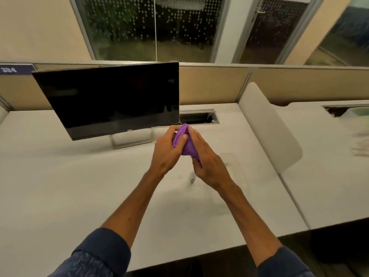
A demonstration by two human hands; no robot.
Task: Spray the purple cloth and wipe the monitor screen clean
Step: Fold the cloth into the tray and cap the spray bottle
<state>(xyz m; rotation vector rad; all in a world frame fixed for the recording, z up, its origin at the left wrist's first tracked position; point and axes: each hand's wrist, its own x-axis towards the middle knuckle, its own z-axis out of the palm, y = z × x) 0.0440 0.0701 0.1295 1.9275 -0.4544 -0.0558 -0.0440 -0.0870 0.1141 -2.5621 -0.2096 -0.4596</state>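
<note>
The purple cloth (186,143) is bunched up between both hands above the desk, just right of the monitor's lower right corner. My left hand (166,151) grips its left side with the thumb pressed on top. My right hand (207,158) holds its right side, fingers stretched along it. The black monitor (111,98) stands on a silver foot at the back left of the desk, its screen dark and tilted. No spray bottle shows clearly; a small blurred object (192,177) sits on the desk under my right wrist.
The white desk (69,186) spans the view, with an open cable slot (196,117) behind the hands. A white divider panel (267,124) separates it from a neighbouring desk on the right. Beige partition walls and windows run along the back.
</note>
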